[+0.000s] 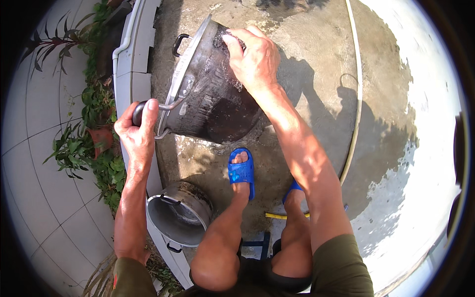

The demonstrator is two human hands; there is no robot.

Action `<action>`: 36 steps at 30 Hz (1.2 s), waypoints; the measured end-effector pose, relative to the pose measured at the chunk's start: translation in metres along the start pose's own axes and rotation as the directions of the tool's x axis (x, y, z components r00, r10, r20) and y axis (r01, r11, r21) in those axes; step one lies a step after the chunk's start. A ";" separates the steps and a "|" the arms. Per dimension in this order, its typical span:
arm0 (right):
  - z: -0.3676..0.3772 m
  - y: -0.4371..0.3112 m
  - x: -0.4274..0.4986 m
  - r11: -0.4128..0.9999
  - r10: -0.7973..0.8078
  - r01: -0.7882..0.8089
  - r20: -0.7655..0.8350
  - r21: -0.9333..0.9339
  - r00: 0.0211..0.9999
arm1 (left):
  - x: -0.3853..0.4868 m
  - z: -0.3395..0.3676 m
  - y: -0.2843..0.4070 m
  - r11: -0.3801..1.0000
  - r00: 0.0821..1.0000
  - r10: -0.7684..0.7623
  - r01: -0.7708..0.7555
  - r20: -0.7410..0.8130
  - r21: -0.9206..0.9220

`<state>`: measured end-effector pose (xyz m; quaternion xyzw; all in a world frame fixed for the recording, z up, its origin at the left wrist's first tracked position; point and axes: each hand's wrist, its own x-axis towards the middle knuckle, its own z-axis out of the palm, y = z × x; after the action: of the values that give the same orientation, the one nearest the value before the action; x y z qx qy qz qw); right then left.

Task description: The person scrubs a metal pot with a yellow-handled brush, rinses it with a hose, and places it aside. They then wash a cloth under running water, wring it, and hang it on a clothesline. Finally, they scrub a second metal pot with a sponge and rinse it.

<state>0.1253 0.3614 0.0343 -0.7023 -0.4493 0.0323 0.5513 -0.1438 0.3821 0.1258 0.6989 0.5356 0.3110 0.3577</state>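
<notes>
A large metal cooking pot [207, 89] with soot-dark patches and some suds is tilted on its side over the wet concrete, its rim towards the left. My left hand [139, 128] grips the black knob of its near side handle. A second black handle shows at the far side of the rim. Against the upper side of the pot, near its base, my right hand [254, 55] presses a dark scouring pad [222, 39], mostly hidden under the fingers. The inside of the pot is out of sight.
A second metal pot [178, 215] lies tilted by a low tiled ledge [141, 87] at lower left. Potted plants [102, 137] line the ledge. A pale hose [358, 92] runs along the wet concrete at right, and a yellow hose [276, 215] lies near my feet in blue sandals.
</notes>
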 end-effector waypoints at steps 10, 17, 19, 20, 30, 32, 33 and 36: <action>-0.007 -0.039 -0.034 0.981 -0.078 0.070 0.042 0.183 0.996 | -0.002 -0.001 0.004 1.000 0.999 -0.020 0.020 0.026 -0.008; 0.010 -0.001 -0.006 0.982 -0.027 0.016 0.058 0.188 0.998 | -0.013 -0.008 -0.009 0.999 1.000 -0.024 0.023 0.014 0.024; -0.013 -0.053 -0.061 0.964 -0.109 0.093 0.051 0.249 0.993 | -0.011 -0.009 -0.003 0.999 0.999 -0.037 0.037 0.032 -0.007; -0.014 -0.050 -0.063 0.965 -0.115 0.102 0.041 0.242 0.992 | -0.011 -0.008 -0.003 1.000 0.999 0.002 -0.003 0.047 0.011; -0.004 -0.007 -0.025 0.977 0.069 -0.095 0.140 0.192 0.988 | -0.003 -0.013 -0.011 0.999 0.999 -0.038 0.038 -0.004 0.013; -0.017 -0.050 -0.064 0.971 -0.125 0.103 0.088 0.214 0.988 | -0.005 -0.013 -0.009 0.999 0.999 -0.011 0.009 0.040 0.044; -0.009 -0.047 -0.064 0.966 -0.151 0.139 0.038 0.216 0.988 | -0.005 -0.012 -0.010 0.998 0.998 0.030 -0.033 0.054 0.049; 0.004 -0.010 0.005 0.999 0.019 -0.024 0.146 0.035 0.989 | -0.010 -0.010 -0.011 0.999 0.998 0.005 -0.008 0.067 0.038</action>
<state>0.1198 0.3675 0.0428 -0.6927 -0.4800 0.0977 0.5294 -0.1600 0.3757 0.1217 0.7174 0.5269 0.2783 0.3608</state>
